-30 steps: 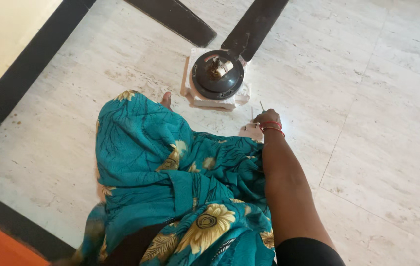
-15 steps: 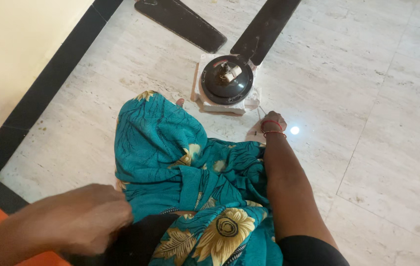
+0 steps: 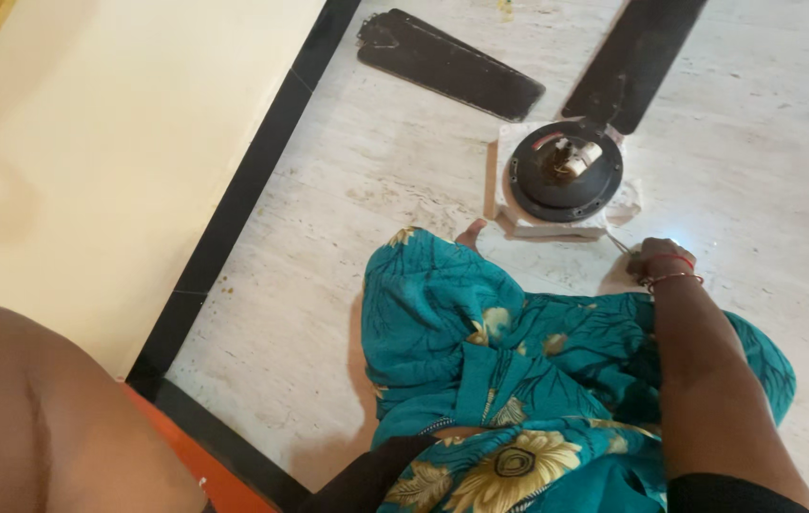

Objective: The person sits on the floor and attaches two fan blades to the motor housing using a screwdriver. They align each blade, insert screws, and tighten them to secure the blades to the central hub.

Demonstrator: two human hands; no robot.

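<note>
The right hand rests low on the pale stone floor, its fingers curled together around what seems to be a thin metal tool, though the tool is too slim to name for sure. Just beyond the hand sits the dark round fan motor on a white block, with one loose fan blade lying further off and a second blade reaching away from the motor. The left hand is out of sight, only a blurred bare arm filling the near left corner, so I cannot tell its grip; teal flowered cloth covers the lap.
</note>
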